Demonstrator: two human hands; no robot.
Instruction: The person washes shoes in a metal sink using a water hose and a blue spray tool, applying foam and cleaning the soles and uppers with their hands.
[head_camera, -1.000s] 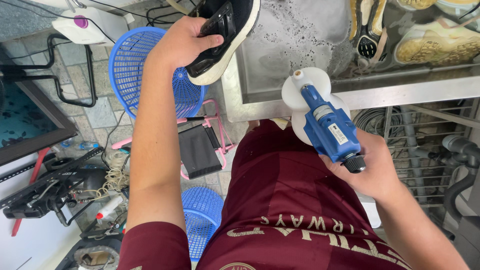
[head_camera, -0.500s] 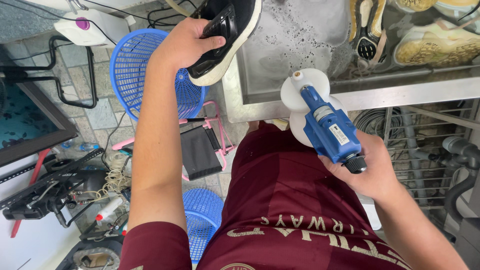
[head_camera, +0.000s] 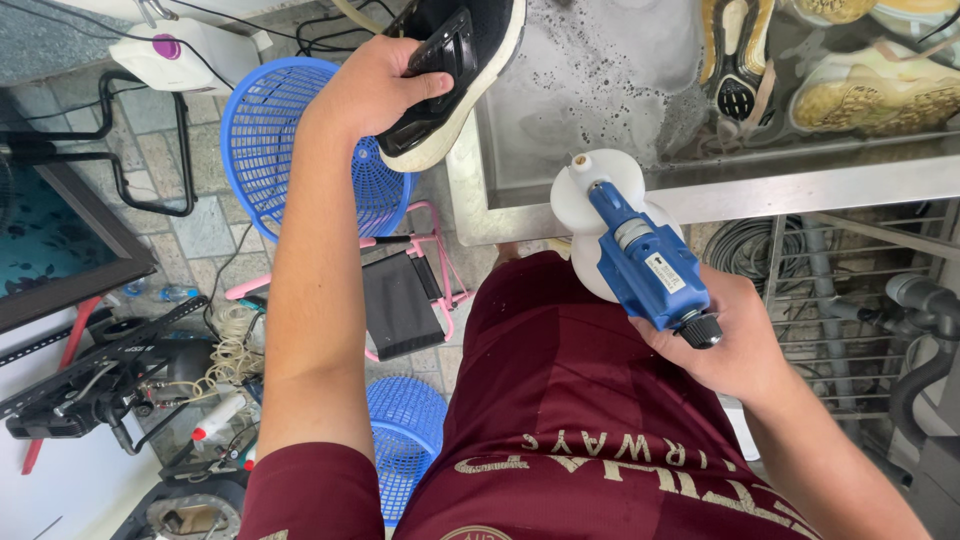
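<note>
At the top centre of the frame the left hand (head_camera: 375, 85) is closed around one black sneaker with a white sole (head_camera: 455, 70), fingers wrapped over its upper, holding it tilted above the left edge of a steel wash basin (head_camera: 600, 200) whose wet floor is flecked with foam. In the centre right the right hand (head_camera: 725, 345) is curled tightly about the rear grip of one blue handheld spray tool with a white rounded tank (head_camera: 630, 240), its small nozzle pointing up toward the basin rim. Inside the basin, in the upper right of the frame, lie two more shoes: one yellow-and-black shoe sole-up (head_camera: 735, 60) and one cream knitted sneaker (head_camera: 880, 95); a further pale shape at the top right corner is too cut off to tell. Two blue plastic mesh baskets show: the large one (head_camera: 275, 140) in the upper left under the left forearm, the smaller one (head_camera: 405, 425) low in the centre. Between them stands one pink folding stool with a dark seat (head_camera: 405, 300). At the lower left lie one black bracket-like frame (head_camera: 90, 380) and a coil of pale cord (head_camera: 235, 350). The person wears a maroon shirt (head_camera: 570, 420).
</note>
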